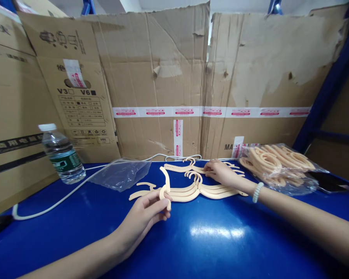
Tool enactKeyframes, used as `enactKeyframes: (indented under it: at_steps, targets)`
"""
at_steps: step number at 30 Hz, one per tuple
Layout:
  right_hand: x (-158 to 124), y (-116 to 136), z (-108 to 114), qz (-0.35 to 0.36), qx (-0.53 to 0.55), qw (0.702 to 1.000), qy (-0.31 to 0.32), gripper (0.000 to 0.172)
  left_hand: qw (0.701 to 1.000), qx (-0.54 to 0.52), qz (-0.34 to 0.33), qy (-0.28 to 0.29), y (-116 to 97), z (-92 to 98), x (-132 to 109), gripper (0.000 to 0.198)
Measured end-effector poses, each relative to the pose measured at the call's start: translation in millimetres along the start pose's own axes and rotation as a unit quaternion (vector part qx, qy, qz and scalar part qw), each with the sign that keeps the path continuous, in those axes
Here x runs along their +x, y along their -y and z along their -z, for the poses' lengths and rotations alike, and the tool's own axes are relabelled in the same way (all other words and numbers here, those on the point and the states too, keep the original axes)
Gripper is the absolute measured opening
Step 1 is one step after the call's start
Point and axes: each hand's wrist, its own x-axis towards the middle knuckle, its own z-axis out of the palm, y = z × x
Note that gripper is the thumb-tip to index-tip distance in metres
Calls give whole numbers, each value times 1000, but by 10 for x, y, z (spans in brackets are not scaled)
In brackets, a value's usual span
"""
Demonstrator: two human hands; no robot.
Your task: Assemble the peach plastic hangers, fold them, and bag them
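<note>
Beyond the right hand (221, 173) a torn cardboard wall (163, 69) is seen; beneath it a glossy blue table (215, 240) is lit.

The hangers (209, 190) are a plain pale peach-cream. The table (192, 240) is glossy deep blue. The brown cardboard (163, 69) carries black print and white tape (244, 112) with red marks. The clear bottle (62, 155) has a white cap and green label; the cable (61, 199) and bead bracelet (257, 192) are white
</note>
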Motion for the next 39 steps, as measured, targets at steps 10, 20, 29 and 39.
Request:
enactKeyframes:
  at_steps: [10, 20, 29, 39]
  targets:
    - [81, 2, 226, -5, -23, 999, -25, 7, 999, 16, 1, -45, -72, 23, -32, 29]
    - [-810, 293, 552, 44, 123, 987, -94, 20, 998, 13, -16, -62, 49, 117, 50, 32]
    - [-1011, 404, 385, 89, 156, 981, -76, 21, 996, -87, 10, -9, -12, 60, 15, 24]
    - [-1124, 430, 304, 125, 116, 976, -133, 22, 994, -97, 55, -10, 19, 87, 17, 25]
